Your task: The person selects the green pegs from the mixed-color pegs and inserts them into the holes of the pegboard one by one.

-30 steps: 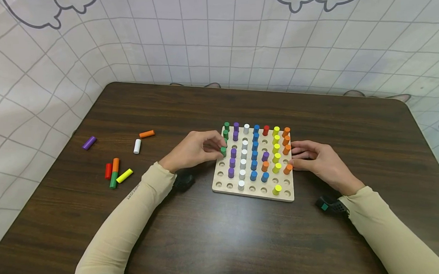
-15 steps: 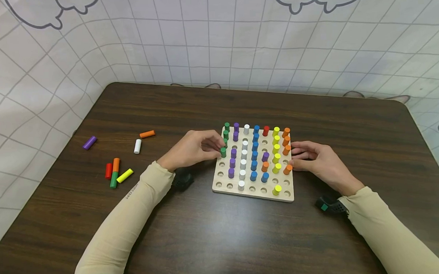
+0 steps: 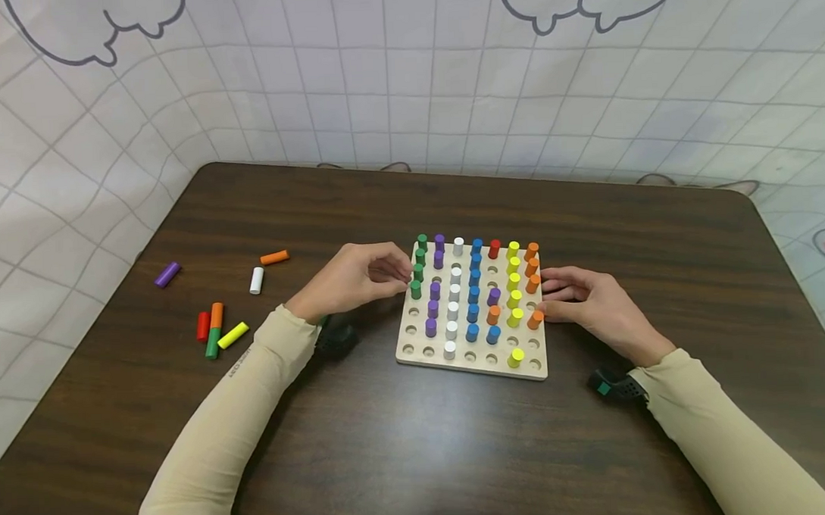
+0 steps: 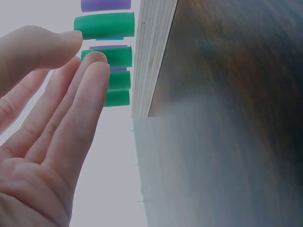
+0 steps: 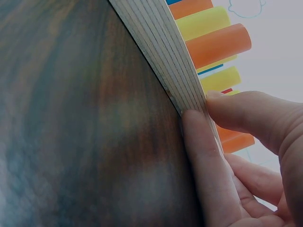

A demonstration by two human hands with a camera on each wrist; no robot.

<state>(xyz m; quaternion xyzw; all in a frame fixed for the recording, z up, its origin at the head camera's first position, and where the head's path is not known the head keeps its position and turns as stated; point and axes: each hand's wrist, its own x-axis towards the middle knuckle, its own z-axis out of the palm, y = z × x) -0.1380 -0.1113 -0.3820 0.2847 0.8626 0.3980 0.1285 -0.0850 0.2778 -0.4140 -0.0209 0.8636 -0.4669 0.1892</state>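
A wooden pegboard [image 3: 481, 366] lies on the table with columns of coloured pegs standing in its holes. My left hand [image 3: 352, 281] is beside its left edge, next to the front green peg [image 3: 416, 290]. In the left wrist view the thumb and fingers of the left hand [image 4: 52, 104] are parted, their tips by the ends of the green pegs [image 4: 105, 25], with nothing held between them. My right hand [image 3: 602, 311] holds the board's right edge; in the right wrist view the thumb of this hand [image 5: 246, 156] lies on the top and a finger against the layered side.
Loose pegs lie at the left of the dark table [image 3: 419, 447]: purple [image 3: 168, 274], orange [image 3: 274, 258], white [image 3: 256, 280], red [image 3: 203, 326], yellow [image 3: 233, 336], and an orange one [image 3: 216, 315] end to end with a green one [image 3: 212, 344]. A patterned cloth hangs behind.
My left hand has let go of the front green peg, which stays in the board, and has drawn slightly left. The right hand keeps its hold. The head view has shifted slightly.
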